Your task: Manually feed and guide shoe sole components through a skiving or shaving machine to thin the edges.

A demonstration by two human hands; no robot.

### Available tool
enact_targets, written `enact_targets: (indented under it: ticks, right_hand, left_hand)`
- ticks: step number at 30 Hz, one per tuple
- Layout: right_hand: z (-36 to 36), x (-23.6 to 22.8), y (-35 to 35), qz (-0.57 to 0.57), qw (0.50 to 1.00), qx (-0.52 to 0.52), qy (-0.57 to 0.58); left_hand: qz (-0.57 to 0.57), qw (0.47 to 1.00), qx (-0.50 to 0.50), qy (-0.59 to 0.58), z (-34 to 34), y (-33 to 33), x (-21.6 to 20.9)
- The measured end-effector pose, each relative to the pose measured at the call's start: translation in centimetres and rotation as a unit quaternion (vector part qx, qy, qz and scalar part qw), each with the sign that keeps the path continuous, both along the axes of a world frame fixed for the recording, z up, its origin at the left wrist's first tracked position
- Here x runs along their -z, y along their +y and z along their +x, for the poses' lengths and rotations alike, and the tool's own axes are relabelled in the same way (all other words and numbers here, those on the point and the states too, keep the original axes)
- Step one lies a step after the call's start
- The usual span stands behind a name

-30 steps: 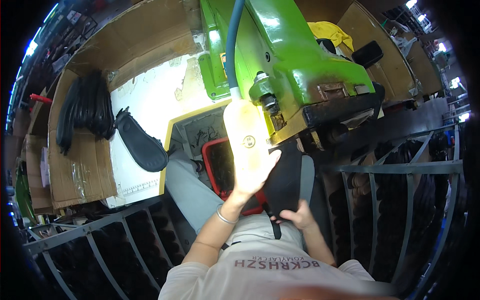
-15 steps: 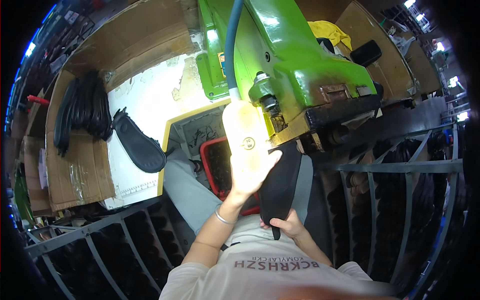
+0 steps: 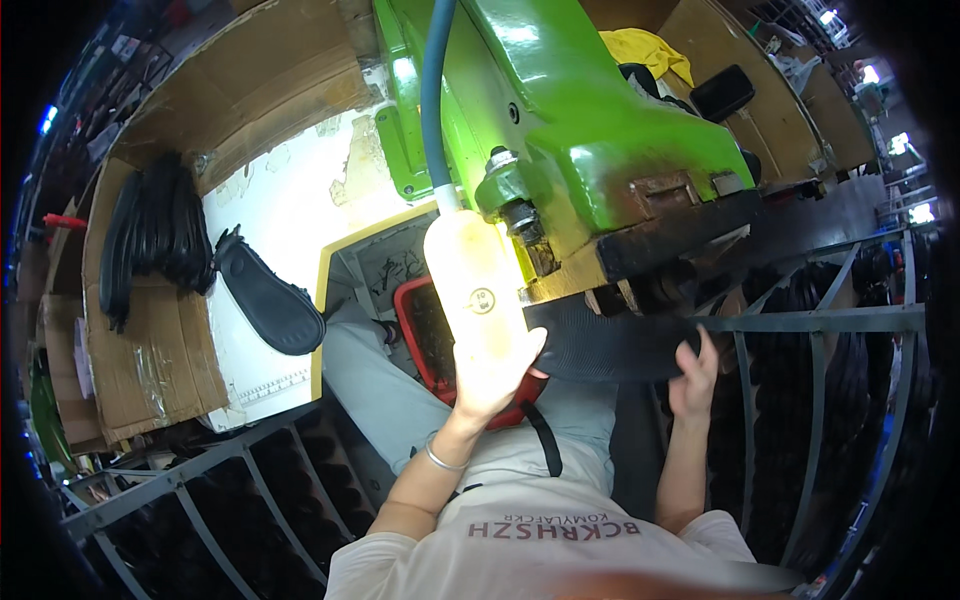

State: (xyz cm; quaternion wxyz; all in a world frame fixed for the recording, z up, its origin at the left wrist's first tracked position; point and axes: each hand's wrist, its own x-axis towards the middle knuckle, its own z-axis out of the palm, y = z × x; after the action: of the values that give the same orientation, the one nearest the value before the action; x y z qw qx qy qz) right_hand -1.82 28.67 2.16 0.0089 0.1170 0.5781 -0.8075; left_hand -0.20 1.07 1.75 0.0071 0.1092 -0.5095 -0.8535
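A black shoe sole (image 3: pixel 620 348) with fine ridges lies crosswise below the head of a green machine (image 3: pixel 600 130). My left hand (image 3: pixel 490 375) grips its left end, the thumb on the near side; the glow of a lit lamp (image 3: pixel 478 270) hides most of its fingers. At the other end, my right hand (image 3: pixel 693 382) pinches the tip between thumb and fingers. A thin black strip (image 3: pixel 544 440) hangs down near my lap, apart from my right hand. Another black sole (image 3: pixel 268 298) rests on the white table to the left.
Several black soles (image 3: pixel 155 235) stand stacked in a cardboard box (image 3: pixel 160 350) on the left. A red bin (image 3: pixel 410 320) sits between my knees. Metal racks (image 3: pixel 820 320) with dark items flank me on both sides. A yellow cloth (image 3: pixel 650 52) lies in a box behind the machine.
The sole has swung from pointing toward me to lying crosswise under the machine. My right hand has moved from near my lap out to the right and up, still at the sole's end.
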Motion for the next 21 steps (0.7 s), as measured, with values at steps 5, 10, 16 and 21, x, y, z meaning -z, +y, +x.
enact_targets:
  ticks: [5,10,16,21]
  right_hand:
    - [-7.5,-2.8,-2.9,0.014,0.992,-0.088,0.086]
    - [-9.4,-1.9,-6.9,-0.060,0.984,-0.124,0.112]
    - [-7.0,0.6,-12.0,-0.067,0.981,-0.133,0.123]
    - [-4.5,0.5,-15.1,-0.001,0.973,-0.151,0.175]
  left_hand:
    - [-0.094,0.993,-0.017,0.072,-1.1,-1.1,0.8]
    - [-0.172,0.973,-0.065,0.139,-0.5,-4.1,-1.4]
    - [-0.185,0.978,-0.083,0.052,2.6,-9.7,-0.2]
    - [-0.154,0.982,-0.112,-0.005,6.5,-12.6,0.9]
